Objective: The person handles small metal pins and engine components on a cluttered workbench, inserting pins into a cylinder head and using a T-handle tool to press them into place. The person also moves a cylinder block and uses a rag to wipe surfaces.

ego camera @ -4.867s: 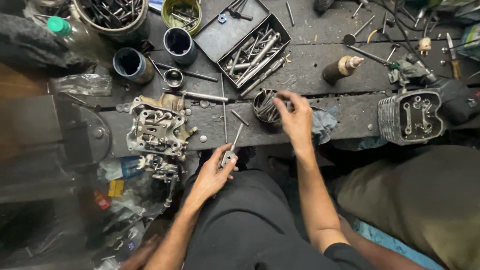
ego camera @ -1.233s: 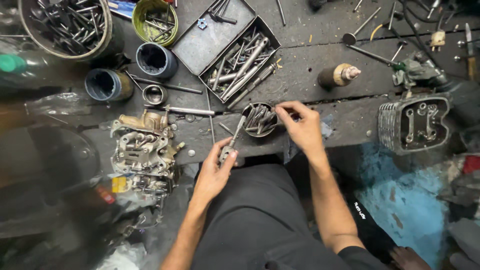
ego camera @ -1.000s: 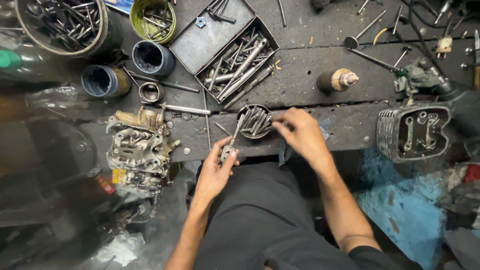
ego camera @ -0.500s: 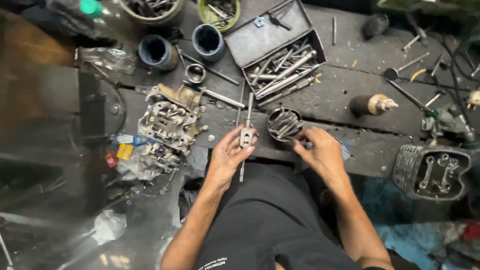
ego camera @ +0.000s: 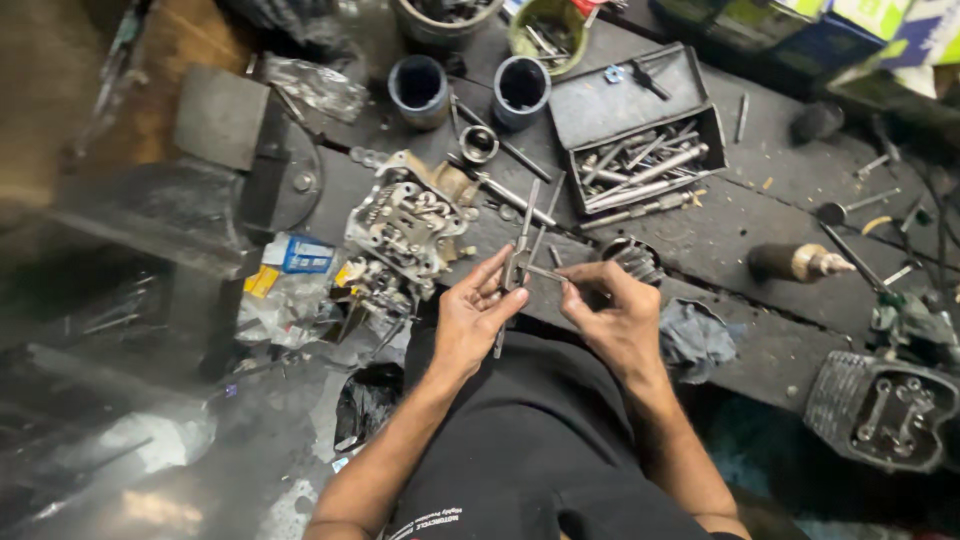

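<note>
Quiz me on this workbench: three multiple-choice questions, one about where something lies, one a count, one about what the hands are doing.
1. Where is the open metal box relative to the hands?
A. beyond them, up and right
B. under the left hand
C. on the person's lap

2. How many dark cylinders stand side by side at the top?
A. one
B. two
C. five

3. What is the left hand doing?
A. lying flat and empty
B. holding a slim tap wrench
C. gripping the rag

Answers: 1 A, the box sits farther up the bench; 2 B, a pair stands together; 3 B, its fingers pinch the tool while the right hand holds a thin rod to it.
</note>
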